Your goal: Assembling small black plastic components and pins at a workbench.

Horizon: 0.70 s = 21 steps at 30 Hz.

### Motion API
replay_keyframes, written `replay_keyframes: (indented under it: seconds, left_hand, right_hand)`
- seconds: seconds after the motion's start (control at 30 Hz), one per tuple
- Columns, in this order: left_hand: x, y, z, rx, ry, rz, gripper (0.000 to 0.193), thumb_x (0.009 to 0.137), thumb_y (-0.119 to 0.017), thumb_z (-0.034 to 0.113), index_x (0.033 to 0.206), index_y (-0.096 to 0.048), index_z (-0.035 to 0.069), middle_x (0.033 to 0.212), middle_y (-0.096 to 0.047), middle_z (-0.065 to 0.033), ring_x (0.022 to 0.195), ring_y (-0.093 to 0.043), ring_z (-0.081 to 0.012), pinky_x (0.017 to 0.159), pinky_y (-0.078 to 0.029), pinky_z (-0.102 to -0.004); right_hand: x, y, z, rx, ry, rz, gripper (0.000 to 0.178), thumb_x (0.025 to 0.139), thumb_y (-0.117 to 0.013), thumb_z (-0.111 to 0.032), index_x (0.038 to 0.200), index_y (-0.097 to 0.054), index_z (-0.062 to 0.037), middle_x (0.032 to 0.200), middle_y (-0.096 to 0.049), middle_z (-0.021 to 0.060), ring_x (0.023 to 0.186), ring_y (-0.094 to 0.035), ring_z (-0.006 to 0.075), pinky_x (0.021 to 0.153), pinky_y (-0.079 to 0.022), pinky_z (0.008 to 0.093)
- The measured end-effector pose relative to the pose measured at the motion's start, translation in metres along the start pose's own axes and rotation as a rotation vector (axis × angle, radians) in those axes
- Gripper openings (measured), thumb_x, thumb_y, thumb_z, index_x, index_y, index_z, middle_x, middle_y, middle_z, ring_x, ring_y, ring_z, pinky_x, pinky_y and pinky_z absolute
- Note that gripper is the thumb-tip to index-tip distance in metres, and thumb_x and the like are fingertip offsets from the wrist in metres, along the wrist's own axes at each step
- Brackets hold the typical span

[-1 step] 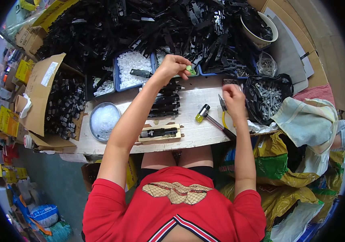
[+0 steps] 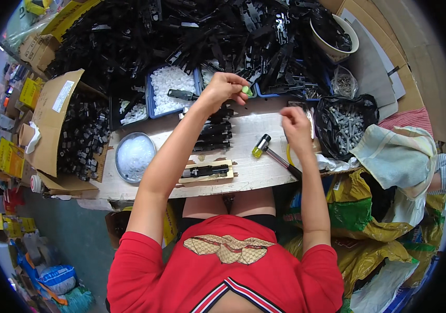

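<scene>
My left hand [image 2: 225,89] is raised over the far side of the bench, its fingertips pinched on a small light-green piece [image 2: 246,90]. Below that wrist lies a row of black parts [image 2: 217,136]. My right hand [image 2: 297,125] hovers to the right with curled fingers; anything inside them is hidden. Beneath it, the yellow handle of a pair of pliers [image 2: 289,154] shows only in part. A mallet [image 2: 261,146] with a clear yellow face lies left of that forearm. Nearer me, a wooden fixture [image 2: 230,169] holds a long black part [image 2: 206,171].
A big heap of black parts [image 2: 129,44] covers the back. In front stand a blue bin [image 2: 151,99] of white pieces and a round dish [image 2: 135,156] of clear bits. An open carton [image 2: 51,122] stands left; a black bag of grey pieces [image 2: 374,112] sits right.
My right hand has shifted slightly left and now covers the jaws of the pliers. My left hand stays nearly in place, with the green piece turned a little.
</scene>
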<state>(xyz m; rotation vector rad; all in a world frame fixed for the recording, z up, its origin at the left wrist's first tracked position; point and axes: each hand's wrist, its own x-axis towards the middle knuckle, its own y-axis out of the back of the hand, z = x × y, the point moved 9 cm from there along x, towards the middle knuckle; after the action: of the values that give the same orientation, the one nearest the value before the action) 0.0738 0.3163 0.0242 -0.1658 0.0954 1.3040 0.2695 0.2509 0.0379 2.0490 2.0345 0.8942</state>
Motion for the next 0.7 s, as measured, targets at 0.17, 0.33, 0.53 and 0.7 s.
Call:
replay_keyframes:
  seconds: [0.17, 0.33, 0.53, 0.7]
  left_hand:
    - [-0.036, -0.027, -0.007, -0.048, -0.045, 0.008, 0.015, 0.081, -0.05, -0.005, 0.091, -0.061, -0.008, 0.082, -0.059, -0.0109, 0.062, -0.06, -0.0156, 0.058, -0.051, -0.0244]
    - [-0.074, -0.021, -0.004, 0.042, -0.192, 0.164, 0.012, 0.081, -0.055, -0.004, 0.087, -0.064, -0.005, 0.085, -0.05, -0.0073, 0.063, -0.057, -0.0135, 0.057, -0.049, -0.0226]
    - [-0.129, 0.001, -0.026, -0.404, -0.225, 0.119, 0.014, 0.077, -0.062, -0.005, 0.091, -0.063, -0.003, 0.092, -0.056, -0.0079, 0.075, -0.063, -0.0181, 0.063, -0.053, -0.027]
    - [-0.167, 0.008, -0.039, -0.538, -0.33, 0.13, 0.015, 0.076, -0.063, -0.005, 0.091, -0.063, -0.003, 0.099, -0.053, -0.0088, 0.078, -0.063, -0.0208, 0.067, -0.055, -0.0305]
  right_hand:
    - [0.003, -0.042, -0.059, 0.044, 0.194, -0.04, 0.009, 0.076, -0.053, -0.001, 0.083, -0.058, -0.0003, 0.079, -0.055, 0.0124, 0.066, -0.056, 0.026, 0.06, -0.045, 0.033]
    - [-0.011, -0.062, -0.07, 0.0, 0.213, -0.099, 0.009, 0.076, -0.053, -0.002, 0.083, -0.058, 0.0016, 0.078, -0.054, 0.0103, 0.063, -0.055, 0.0174, 0.056, -0.045, 0.0276]
    - [-0.033, -0.08, -0.064, 0.705, -0.17, -0.305, 0.009, 0.084, -0.056, -0.005, 0.091, -0.057, -0.0008, 0.082, -0.057, 0.0023, 0.07, -0.056, 0.0086, 0.065, -0.044, 0.0222]
    - [-0.054, -0.113, -0.076, 1.018, -0.306, -0.466, 0.011, 0.084, -0.057, -0.004, 0.094, -0.056, -0.0005, 0.079, -0.055, 0.0019, 0.069, -0.052, 0.0091, 0.066, -0.043, 0.0215]
